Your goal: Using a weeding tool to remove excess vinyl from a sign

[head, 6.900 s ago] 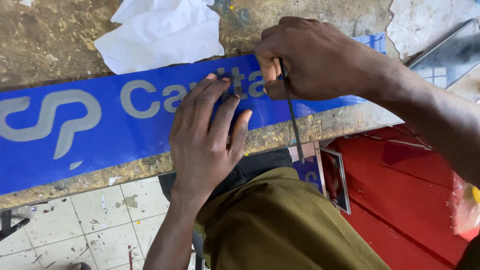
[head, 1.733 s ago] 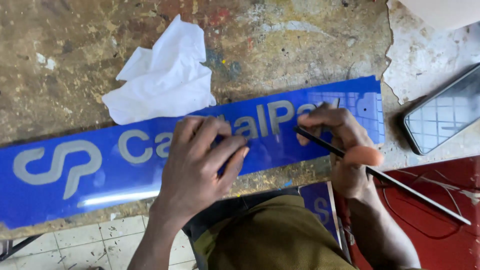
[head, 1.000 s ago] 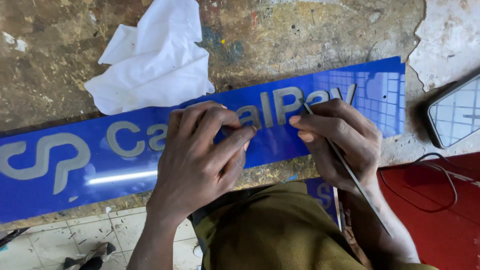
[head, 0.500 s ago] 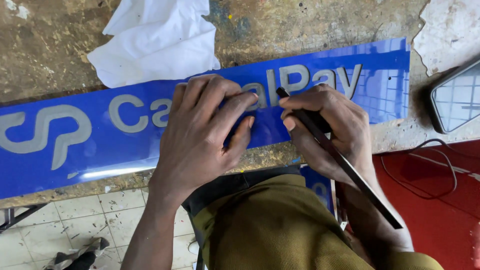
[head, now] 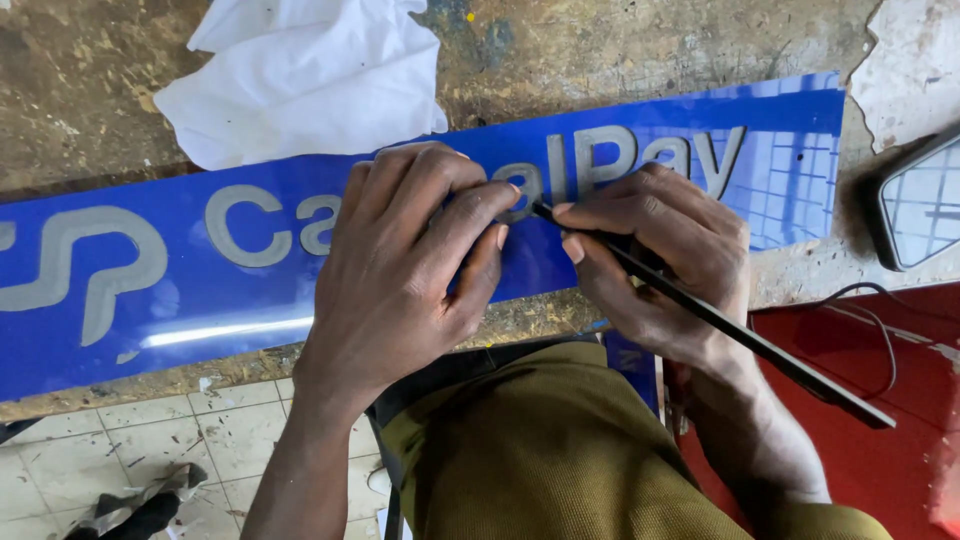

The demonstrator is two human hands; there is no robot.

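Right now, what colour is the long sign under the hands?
The long sign is shiny blue with grey letters, seen best in the head view.

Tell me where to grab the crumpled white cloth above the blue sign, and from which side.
Grip the white cloth at its raised folds near the middle, coming from above. It lies loose and bunched on the worn bench, so the creases offer a pinch. Its lower edge overlaps the blue sign by the left hand; avoid that side.
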